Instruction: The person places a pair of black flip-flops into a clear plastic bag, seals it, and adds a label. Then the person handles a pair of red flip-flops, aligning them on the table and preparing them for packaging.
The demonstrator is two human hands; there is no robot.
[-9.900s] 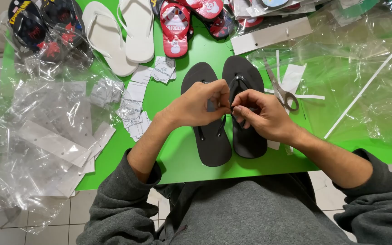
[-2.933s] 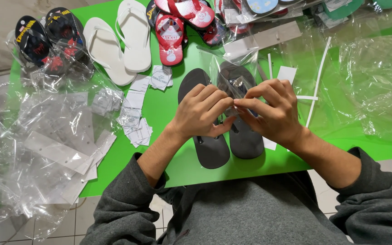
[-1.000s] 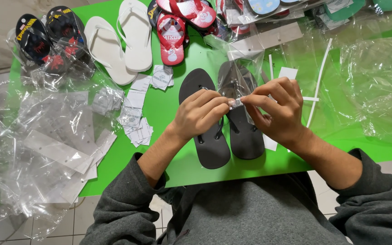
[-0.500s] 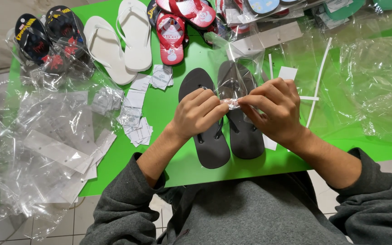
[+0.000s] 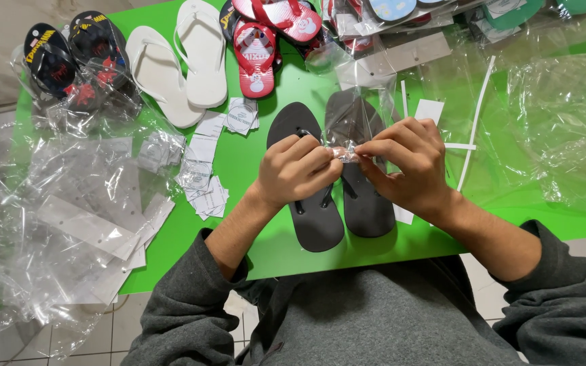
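A small crumpled piece of clear plastic wrap (image 5: 344, 153) sits pinched between the two hands, right where their fingertips meet, held above the pair of black flip-flops (image 5: 334, 176). The left hand (image 5: 298, 169) closes on its left end with thumb and curled fingers; the right hand (image 5: 405, 163) grips the other end the same way, fingers bent tight. A film of the clear plastic rises from the pinch toward the top of the right-hand sandal and seems to lie over its toe end.

The two black flip-flops lie side by side, soles down, on the green table (image 5: 252, 163), directly under the hands. Just left of them lies a scatter of small white paper tags (image 5: 205, 176). Further left, a heap of clear plastic bags (image 5: 69, 217) spills over the table edge. At the far side lie a white pair of flip-flops (image 5: 178, 61), a red pair (image 5: 259, 47) and a dark printed pair in plastic (image 5: 69, 54). Right of the hands, white plastic strips (image 5: 476, 122) and more clear bags (image 5: 564, 122) rest on the table.
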